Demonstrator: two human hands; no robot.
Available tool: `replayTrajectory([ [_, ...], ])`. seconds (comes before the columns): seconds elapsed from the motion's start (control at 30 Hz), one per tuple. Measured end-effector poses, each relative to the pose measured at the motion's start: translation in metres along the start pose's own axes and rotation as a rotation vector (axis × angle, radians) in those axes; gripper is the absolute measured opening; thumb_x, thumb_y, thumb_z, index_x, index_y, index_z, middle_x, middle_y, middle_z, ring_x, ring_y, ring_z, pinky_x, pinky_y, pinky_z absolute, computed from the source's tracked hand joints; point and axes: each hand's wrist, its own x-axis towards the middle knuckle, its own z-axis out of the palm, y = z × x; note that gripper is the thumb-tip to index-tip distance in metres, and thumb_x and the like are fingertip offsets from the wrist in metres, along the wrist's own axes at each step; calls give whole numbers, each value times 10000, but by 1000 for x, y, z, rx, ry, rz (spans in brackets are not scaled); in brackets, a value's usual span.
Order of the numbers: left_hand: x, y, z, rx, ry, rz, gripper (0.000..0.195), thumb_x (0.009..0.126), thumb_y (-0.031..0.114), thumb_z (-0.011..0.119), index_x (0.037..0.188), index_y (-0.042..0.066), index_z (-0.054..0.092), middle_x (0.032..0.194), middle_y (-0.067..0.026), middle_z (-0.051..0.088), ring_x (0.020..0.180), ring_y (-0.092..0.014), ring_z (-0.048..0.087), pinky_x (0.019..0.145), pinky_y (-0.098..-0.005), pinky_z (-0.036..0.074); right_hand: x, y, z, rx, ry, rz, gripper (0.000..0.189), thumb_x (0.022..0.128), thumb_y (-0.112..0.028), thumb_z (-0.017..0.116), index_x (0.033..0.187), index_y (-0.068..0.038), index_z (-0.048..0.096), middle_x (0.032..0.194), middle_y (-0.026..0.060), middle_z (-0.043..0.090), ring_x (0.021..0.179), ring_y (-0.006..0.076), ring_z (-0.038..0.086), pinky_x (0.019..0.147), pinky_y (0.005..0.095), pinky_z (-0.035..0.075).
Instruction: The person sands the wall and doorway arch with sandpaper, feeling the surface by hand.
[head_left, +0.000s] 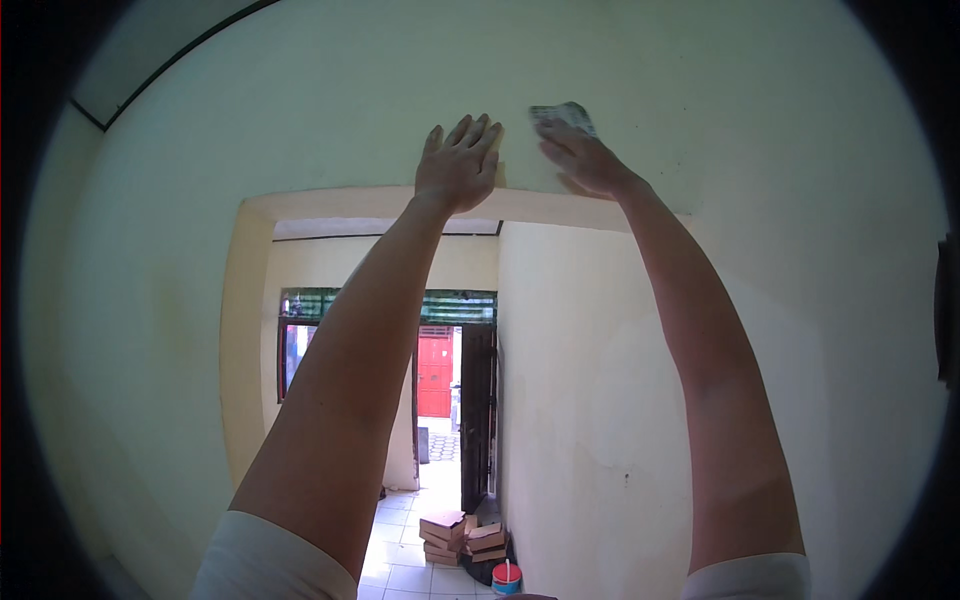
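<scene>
Both arms reach up to a pale painted wall (337, 127) above a wide doorway opening. My left hand (456, 165) lies against the wall just over the lintel (337, 202), fingers spread and nothing held. To its right, my right hand (581, 157) presses a thin sheet with printed marks (564, 114) against the wall. Its upper part shows beyond the fingers; the rest is hidden under the hand. The sheet and right fingers look slightly blurred. Whether it is sandpaper or plain paper I cannot tell.
Through the opening, cardboard boxes (442, 529) are stacked on the white tiled floor (409, 577), beside a red-lidded blue bucket (506, 579). Farther off, a dark door (476, 420) stands open towards a red door (435, 371) outside. A dark object (946, 311) is at the right rim.
</scene>
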Motion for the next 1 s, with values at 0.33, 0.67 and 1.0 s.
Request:
replayTrajectory([
  [0.33, 5, 9, -2, 11, -5, 59, 545, 1037, 365, 260, 1567, 239, 274, 1639, 26, 250, 1512, -187, 215, 1235, -491, 139, -2, 34, -12, 44, 298, 500, 760, 1011, -566, 346, 1549, -34, 278, 1604, 184, 284, 1507, 328, 216, 1237, 424, 147],
  [0.67, 8, 5, 3, -55, 53, 75, 556, 1038, 363, 241, 1566, 196, 278, 1621, 22, 298, 1506, -183, 235, 1236, -480, 153, 25, -4, 26, -105, 197, 15, 559, 1043, -454, 321, 1454, -110, 481, 1561, 97, 391, 1454, 300, 330, 1221, 418, 238],
  [1.0, 23, -24, -2, -256, 84, 86, 472, 1024, 355, 292, 1397, 205, 538, 1508, -23, 469, 1405, -235, 409, 1192, -488, 246, -53, 61, 0, 215, 510, 154, 385, 959, -310, 557, 1250, -78, 657, 1303, 210, 621, 1232, 362, 574, 1058, 430, 445],
])
